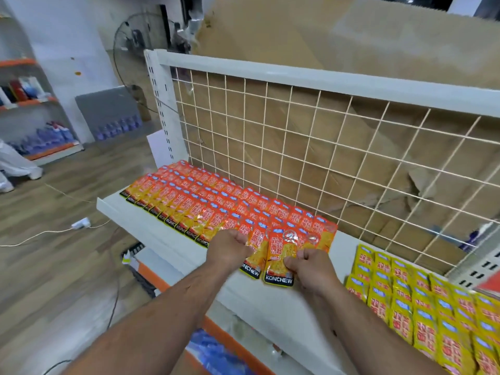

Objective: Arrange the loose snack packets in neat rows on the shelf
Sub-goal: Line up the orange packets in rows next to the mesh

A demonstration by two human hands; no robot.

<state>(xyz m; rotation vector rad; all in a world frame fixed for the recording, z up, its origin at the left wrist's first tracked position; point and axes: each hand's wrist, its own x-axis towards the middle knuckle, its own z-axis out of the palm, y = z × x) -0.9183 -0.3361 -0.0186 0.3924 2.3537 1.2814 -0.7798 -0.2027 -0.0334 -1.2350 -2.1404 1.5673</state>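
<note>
At the front of the white metal shelf (270, 307), the right hand (308, 269) pinches a glossy orange packet (278, 253) lettered KONCHEW on its black base band. The left hand (230, 250) grips the neighbouring packet (255, 257) at 9 o'clock. Yellow packets (422, 307) lie in rows at 4 o'clock. Orange rows (194, 201) run toward 10 o'clock, before a wire grid (297, 131) backed by cardboard (270, 36).

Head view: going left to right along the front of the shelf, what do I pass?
Orange packet rows → left hand → first orange packet, in its grip → second orange packet → right hand pinching it → bare shelf → yellow packets.
</note>
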